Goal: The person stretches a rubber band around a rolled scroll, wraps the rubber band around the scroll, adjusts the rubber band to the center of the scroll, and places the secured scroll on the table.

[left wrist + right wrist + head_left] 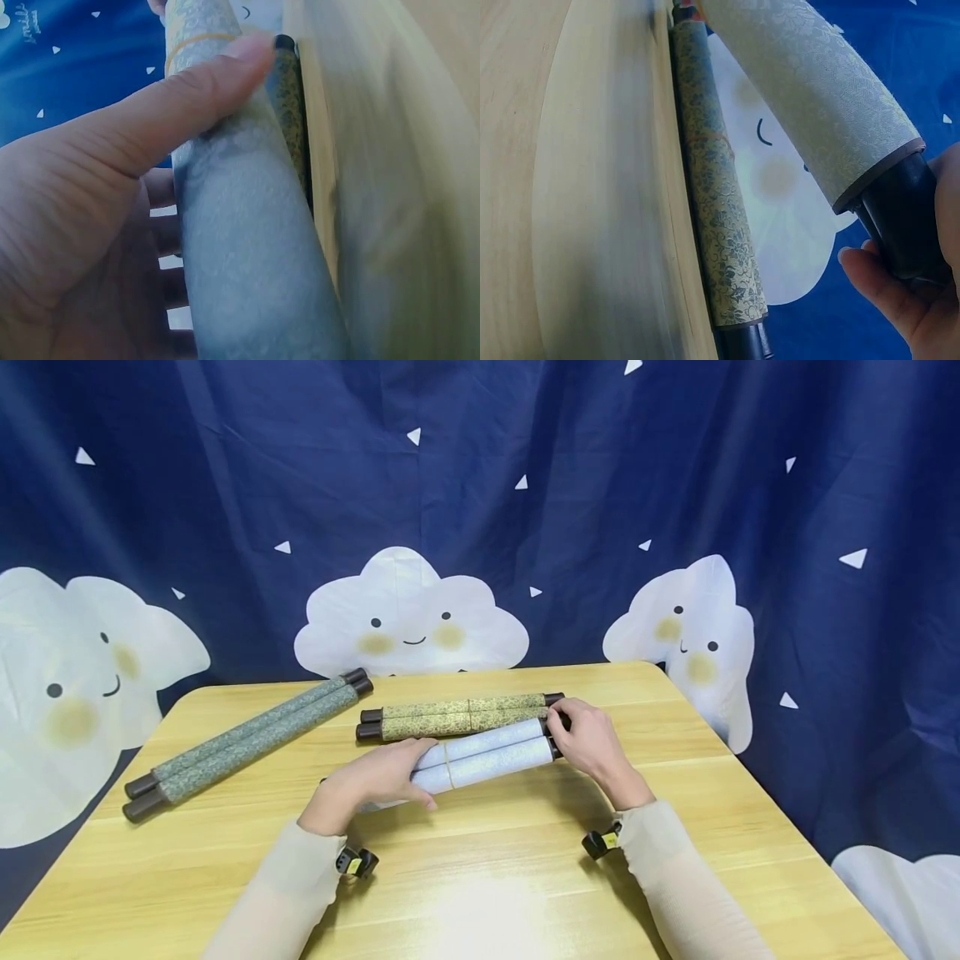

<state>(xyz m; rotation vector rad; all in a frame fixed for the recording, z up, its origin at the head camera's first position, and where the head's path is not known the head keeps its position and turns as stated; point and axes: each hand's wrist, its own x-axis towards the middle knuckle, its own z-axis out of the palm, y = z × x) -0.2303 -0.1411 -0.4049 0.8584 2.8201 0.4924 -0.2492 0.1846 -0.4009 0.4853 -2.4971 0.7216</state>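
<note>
A pair of pale blue, brocade-covered scrolls (pixel 498 758) lies side by side in both hands, tilted up a little toward the right. A thin rubber band (pixel 448 766) goes round them. My left hand (pixel 381 772) grips their left part, thumb across the near roll and fingers behind, as the left wrist view shows. At the other end, my right hand (pixel 592 742) holds the dark end knobs (pixel 901 214). Just behind lies a banded pair of gold-patterned scrolls (pixel 427 720), partly overlapped by the pale ones in the head view.
Toward the left of the wooden table (pixel 480 860), a pair of green scrolls (pixel 258 737) with dark knobs lies at a slant. A dark blue curtain (pixel 465 527) with white clouds hangs behind the table. Both wrists carry small black cameras (pixel 358 862).
</note>
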